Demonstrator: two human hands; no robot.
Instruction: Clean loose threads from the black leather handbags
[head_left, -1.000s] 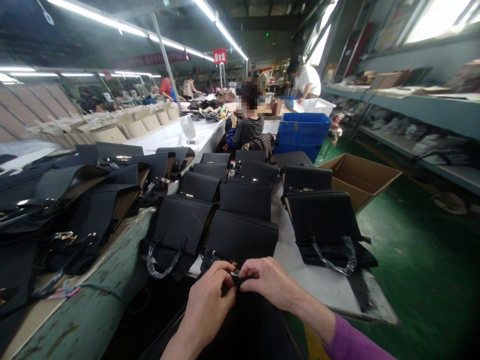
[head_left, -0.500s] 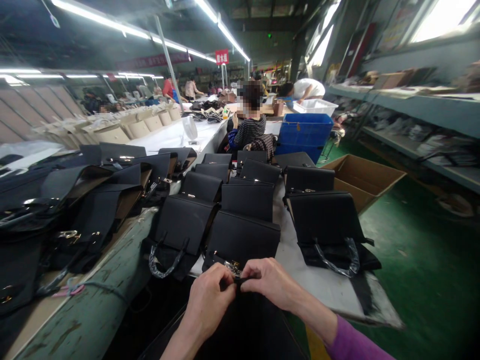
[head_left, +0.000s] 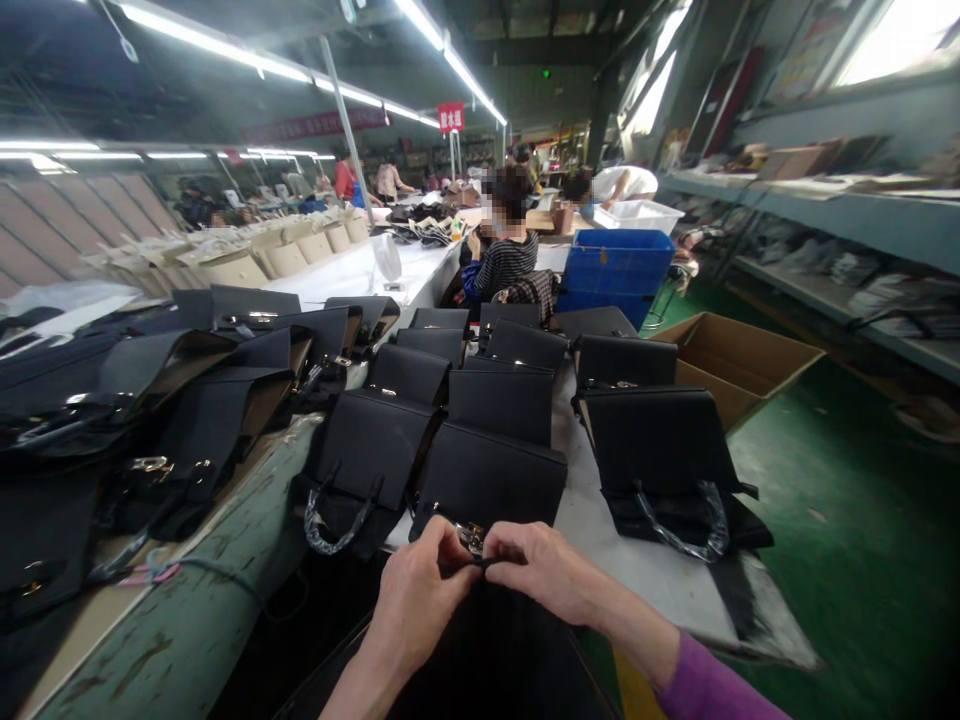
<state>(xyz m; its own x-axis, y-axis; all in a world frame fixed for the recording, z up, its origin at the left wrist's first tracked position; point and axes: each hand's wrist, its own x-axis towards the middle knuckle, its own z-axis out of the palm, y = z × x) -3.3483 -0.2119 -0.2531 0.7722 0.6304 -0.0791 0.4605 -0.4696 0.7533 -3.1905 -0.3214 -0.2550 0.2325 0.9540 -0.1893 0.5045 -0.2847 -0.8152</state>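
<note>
My left hand [head_left: 424, 580] and my right hand [head_left: 544, 570] meet at the near edge of a black handbag [head_left: 491, 475]. Thumb and fingers of both are closed, pinching a narrow black strap [head_left: 480, 563] between them. Just beyond the fingertips shows a shiny metal clasp [head_left: 471, 537], partly covered by my left hand. Which part of the bag the strap belongs to is hidden. To the left lies another black handbag [head_left: 379, 445], its handle [head_left: 337, 535] wrapped in clear film. A third black handbag [head_left: 656, 440] with a wrapped handle rests on the right.
Rows of black bags continue behind and on the left table [head_left: 225, 560], whose padded green edge is close by. A cardboard box [head_left: 739, 365] and a blue bin [head_left: 619, 270] stand at the right. A seated person [head_left: 510, 260] works ahead. Shelves [head_left: 840, 220] line the right wall.
The whole view has shifted slightly to the right. Both hands keep their pinch on the strap, with only slight movement of the fingers.
</note>
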